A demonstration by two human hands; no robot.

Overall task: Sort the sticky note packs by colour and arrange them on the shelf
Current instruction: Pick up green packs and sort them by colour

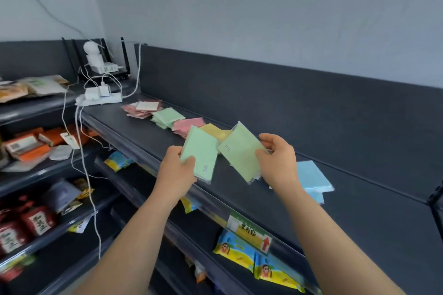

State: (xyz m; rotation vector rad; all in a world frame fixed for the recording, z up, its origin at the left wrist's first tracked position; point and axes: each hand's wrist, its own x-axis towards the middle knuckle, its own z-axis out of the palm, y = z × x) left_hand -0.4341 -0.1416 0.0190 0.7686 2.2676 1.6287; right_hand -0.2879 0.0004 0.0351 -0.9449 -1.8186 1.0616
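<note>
Green packs fill both hands. The left hand (176, 170) pinches one green stack (201, 153), thumb on top, and the right hand (279, 160) grips a second green stack (239, 151). Both are in the air over the shelf (143, 132), on the person's side of the green pile (167, 116). Behind the green pile lies a reddish pile (141, 109); before it come a pink pile (188, 124), yellow packs (212, 130), then a blue pile (311, 175). I judge the sorting nearly done: the held stacks must join the green pile, and the loose piles need tidying.
</note>
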